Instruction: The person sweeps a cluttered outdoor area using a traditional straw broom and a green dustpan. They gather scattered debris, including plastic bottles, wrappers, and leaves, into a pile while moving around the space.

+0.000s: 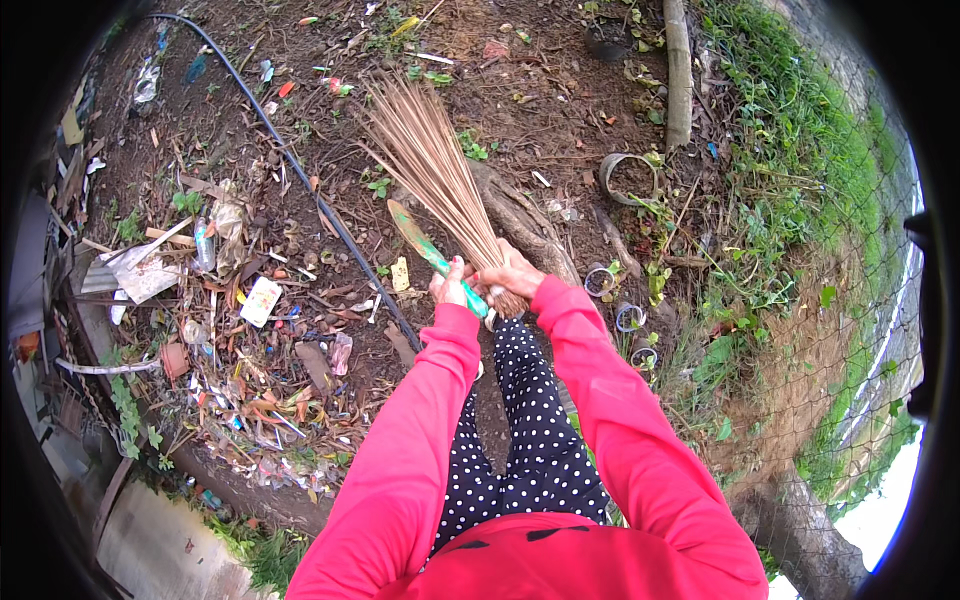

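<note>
My right hand is closed around the bound end of a stick broom, a bundle of thin brown ribs that fans out away from me. Beside it, my left hand grips a green tool with a long, dirt-stained blade; it looks like a machete or a trowel, and I cannot tell which. The tool's green lower end shows between the two hands. Both hands are close together above my feet, and some fingers are hidden behind the tool and the broom.
A dark hose crosses the soil left of me. Mixed litter, with a white plastic container and a clear bottle, lies farther left. A thick root is just ahead. Plastic rings or cups and wire fencing are at right.
</note>
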The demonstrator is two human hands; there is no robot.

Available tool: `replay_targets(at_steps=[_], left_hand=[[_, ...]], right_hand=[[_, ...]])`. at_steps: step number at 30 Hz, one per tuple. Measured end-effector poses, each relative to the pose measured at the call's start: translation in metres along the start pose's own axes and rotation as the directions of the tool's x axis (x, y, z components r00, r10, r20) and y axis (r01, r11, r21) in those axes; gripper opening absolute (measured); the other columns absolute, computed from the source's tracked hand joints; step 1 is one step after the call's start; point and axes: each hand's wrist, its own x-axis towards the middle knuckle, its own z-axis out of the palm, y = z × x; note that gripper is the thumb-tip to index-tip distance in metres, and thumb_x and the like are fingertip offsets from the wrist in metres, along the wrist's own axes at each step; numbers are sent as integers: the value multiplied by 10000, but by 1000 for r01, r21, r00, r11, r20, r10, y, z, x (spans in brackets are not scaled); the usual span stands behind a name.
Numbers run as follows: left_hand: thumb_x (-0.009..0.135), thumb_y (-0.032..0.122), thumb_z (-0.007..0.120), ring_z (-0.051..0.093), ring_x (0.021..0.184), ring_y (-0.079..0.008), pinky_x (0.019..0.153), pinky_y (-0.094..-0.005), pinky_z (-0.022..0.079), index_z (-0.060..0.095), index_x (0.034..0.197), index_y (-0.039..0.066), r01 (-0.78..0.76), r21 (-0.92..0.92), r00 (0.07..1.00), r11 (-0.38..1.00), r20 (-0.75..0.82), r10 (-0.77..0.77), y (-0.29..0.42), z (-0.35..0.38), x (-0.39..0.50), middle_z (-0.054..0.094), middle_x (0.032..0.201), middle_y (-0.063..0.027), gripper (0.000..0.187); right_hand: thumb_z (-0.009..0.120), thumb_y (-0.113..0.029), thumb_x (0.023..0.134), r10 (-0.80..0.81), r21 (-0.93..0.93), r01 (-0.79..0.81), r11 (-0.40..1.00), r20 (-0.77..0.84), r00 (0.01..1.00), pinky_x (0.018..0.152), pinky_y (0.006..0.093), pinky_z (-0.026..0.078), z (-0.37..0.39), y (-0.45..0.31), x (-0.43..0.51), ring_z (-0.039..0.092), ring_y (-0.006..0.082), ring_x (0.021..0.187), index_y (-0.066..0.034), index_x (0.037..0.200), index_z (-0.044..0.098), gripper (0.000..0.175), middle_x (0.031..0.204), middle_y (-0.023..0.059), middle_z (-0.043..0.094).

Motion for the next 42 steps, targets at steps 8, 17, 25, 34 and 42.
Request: replay_targets(at_steps=[8,17,25,34,42], left_hand=[[791,170,545,557,647,-154,586,-303,477,515,871,41,-17,599,982,800,163,-100,-69,-2,-19,573,793,-75,154],[807,187,512,569,525,-196,389,-280,424,416,901,73,80,679,967,729,124,-221,-33,40,-6,592,703,-88,176],[835,254,463,446,378,-117,337,-266,364,422,926,86,43,709,961,704,165,-224,-43,65,-39,532,597,-56,195],[764,58,478,490,447,-129,376,-263,431,423,837,37,3,742,968,670,165,-187,-28,62,-26,552,651,-86,94],[745,38,461,455,403,-151,367,-287,399,409,780,56,31,678,940,735,230,-252,-17,93,-10,525,608,-111,65]], right_hand=[[598,-64,682,-161,17,192,981,-473,866,440,264,448,1,54,-89,536,151,588,-48,1091,309,502,868,95,509],[564,-53,715,209,295,-122,948,-285,935,444,250,468,-52,40,-58,597,206,688,8,1102,300,473,883,149,559],[578,-41,681,170,337,4,942,-487,856,397,278,448,-40,45,-114,507,160,466,-18,1054,309,460,671,88,496],[626,-82,668,175,261,-86,962,-341,924,355,310,430,-92,34,-88,505,181,426,-48,969,313,436,582,99,485],[616,-38,657,39,293,171,941,-594,804,344,306,420,-65,23,-83,506,186,412,-31,1040,268,518,660,96,481]])
